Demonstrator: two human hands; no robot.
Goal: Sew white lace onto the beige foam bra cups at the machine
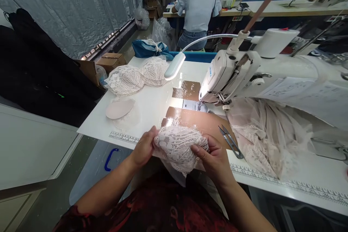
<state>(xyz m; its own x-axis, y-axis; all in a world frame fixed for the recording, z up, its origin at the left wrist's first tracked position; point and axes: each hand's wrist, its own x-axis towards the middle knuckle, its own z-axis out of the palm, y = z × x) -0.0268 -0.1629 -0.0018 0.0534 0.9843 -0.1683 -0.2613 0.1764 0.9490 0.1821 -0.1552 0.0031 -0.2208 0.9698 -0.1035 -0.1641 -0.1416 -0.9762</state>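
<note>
Between my two hands is a white lace bra cup, held up over the table's front edge with its lace side towards me. My left hand grips its left edge, and the fingertips behind it are hidden. On the other side my right hand pinches the cup's edge, thumb on the front. A strip of sheer fabric hangs below the cup. Thread snips lie to the right of my right hand. Beyond the cup stands a white sewing machine, its needle area lit by a lamp.
More lace cups lie at the table's back left, near a beige pad on sheer fabric. Lace and mesh fabric is heaped under the machine arm. A blue bundle sits at the far edge. A seated person works beyond.
</note>
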